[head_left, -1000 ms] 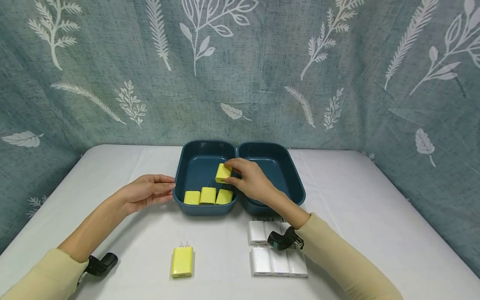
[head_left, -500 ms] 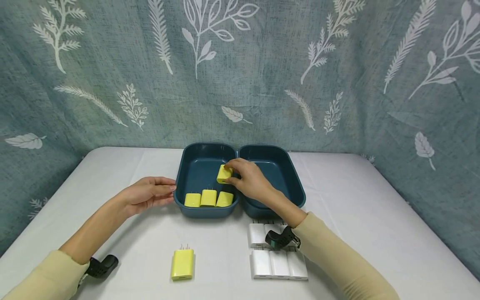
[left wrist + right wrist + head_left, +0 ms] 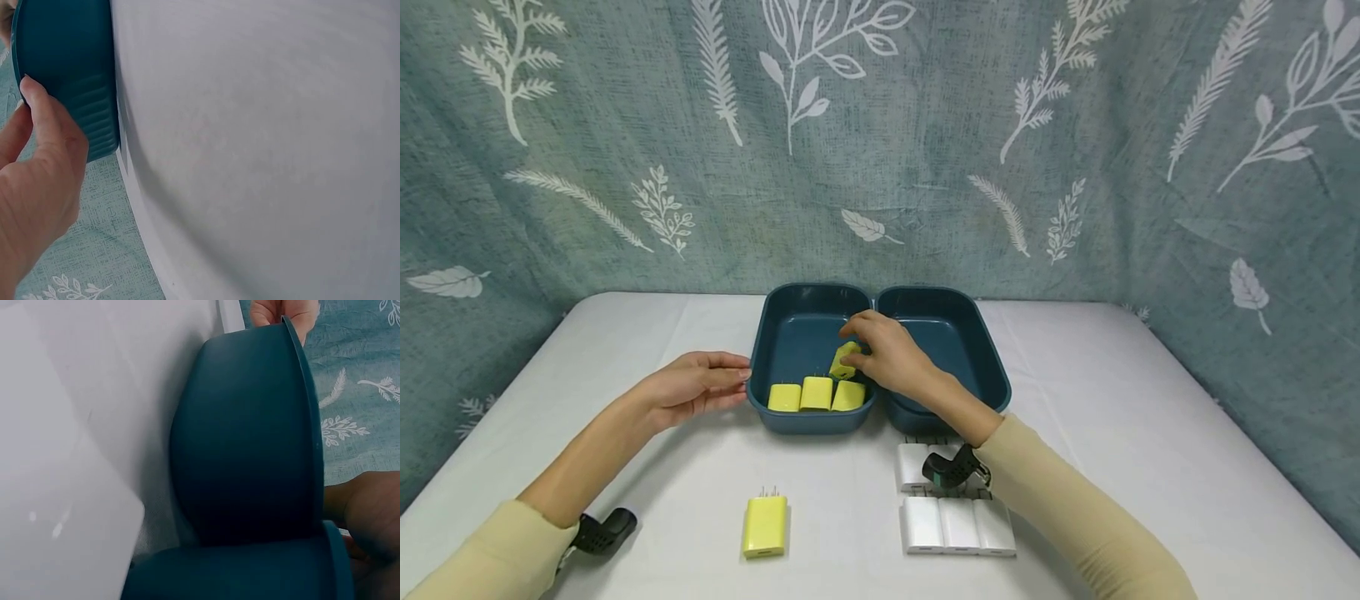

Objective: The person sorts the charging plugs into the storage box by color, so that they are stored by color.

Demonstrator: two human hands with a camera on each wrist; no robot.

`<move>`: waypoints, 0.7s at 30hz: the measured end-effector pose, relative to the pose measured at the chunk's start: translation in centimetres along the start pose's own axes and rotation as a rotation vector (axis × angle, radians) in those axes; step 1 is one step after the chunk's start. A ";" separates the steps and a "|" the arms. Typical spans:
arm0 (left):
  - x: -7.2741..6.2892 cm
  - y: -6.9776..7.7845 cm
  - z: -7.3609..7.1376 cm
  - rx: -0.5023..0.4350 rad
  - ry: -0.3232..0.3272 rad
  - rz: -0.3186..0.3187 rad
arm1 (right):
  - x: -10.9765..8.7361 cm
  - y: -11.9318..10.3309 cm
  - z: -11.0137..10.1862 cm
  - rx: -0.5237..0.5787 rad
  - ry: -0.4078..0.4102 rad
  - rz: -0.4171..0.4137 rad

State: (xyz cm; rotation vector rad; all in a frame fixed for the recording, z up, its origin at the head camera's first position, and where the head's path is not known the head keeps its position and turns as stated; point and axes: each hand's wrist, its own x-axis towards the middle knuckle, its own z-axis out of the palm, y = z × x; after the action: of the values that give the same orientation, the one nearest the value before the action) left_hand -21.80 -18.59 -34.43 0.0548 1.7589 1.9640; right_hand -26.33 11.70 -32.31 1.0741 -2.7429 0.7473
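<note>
My left hand pinches the left rim of the left dark blue container; the left wrist view shows a finger against its outer wall. Inside that container, three yellow chargers stand in a row along the near wall. Over its right side is my right hand, thumb and index finger spread apart. A tilted yellow charger lies just behind the thumb, with a gap below the index finger. In the right wrist view the container walls hide most of the right hand.
A second blue container stands against the first on the right. One yellow charger lies on the white table. Two rows of white chargers lie at the near right, partly under the right forearm. A patterned curtain hangs behind.
The right hand's index finger has lifted off the yellow charger, which now sits lower and tilted. The left hand has stayed at the container's rim.
</note>
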 end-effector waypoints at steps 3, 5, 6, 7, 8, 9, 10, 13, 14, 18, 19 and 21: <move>0.0 0.1 0.0 0.002 0.009 -0.003 | -0.1 -0.1 -0.2 0.001 0.006 -0.007; 0.0 0.1 0.0 0.003 0.016 -0.003 | -0.2 -0.2 -0.3 0.005 0.021 -0.019; -0.1 0.2 0.0 0.004 0.017 -0.001 | -0.2 -0.2 -0.4 0.005 0.029 -0.024; -0.1 0.2 -0.1 0.000 0.023 -0.003 | -0.2 -0.2 -0.5 0.006 0.036 -0.028; -0.1 0.2 -0.1 0.000 0.023 -0.001 | -0.3 -0.2 -0.5 0.009 0.039 -0.028; -0.1 0.2 -0.1 -0.002 0.022 -0.001 | -0.4 -0.3 -0.6 0.011 0.041 -0.027; -0.1 0.1 -0.1 -0.001 0.019 -0.001 | -0.5 -0.3 -0.6 0.013 0.042 -0.025; -0.1 0.1 -0.1 -0.010 0.014 -0.003 | -1.0 -0.3 -0.7 0.021 0.047 -0.022; -0.1 0.0 -0.1 -0.011 0.011 -0.002 | -1.1 -0.3 -0.8 0.027 0.051 -0.021; 0.0 0.0 0.0 -0.013 0.006 0.001 | -1.9 -0.6 -0.9 0.057 0.069 -0.027; 0.0 0.0 0.0 -0.012 0.007 0.001 | -2.1 -0.7 -1.0 0.062 0.075 -0.035; 0.0 0.0 0.0 -0.010 0.007 0.001 | -2.6 -1.1 -0.9 0.078 0.087 -0.060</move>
State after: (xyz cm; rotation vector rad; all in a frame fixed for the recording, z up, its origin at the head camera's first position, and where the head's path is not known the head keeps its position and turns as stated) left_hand -21.75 -18.61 -34.44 0.0456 1.7541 1.9757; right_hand -23.75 13.01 -31.72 1.1052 -2.6176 0.8769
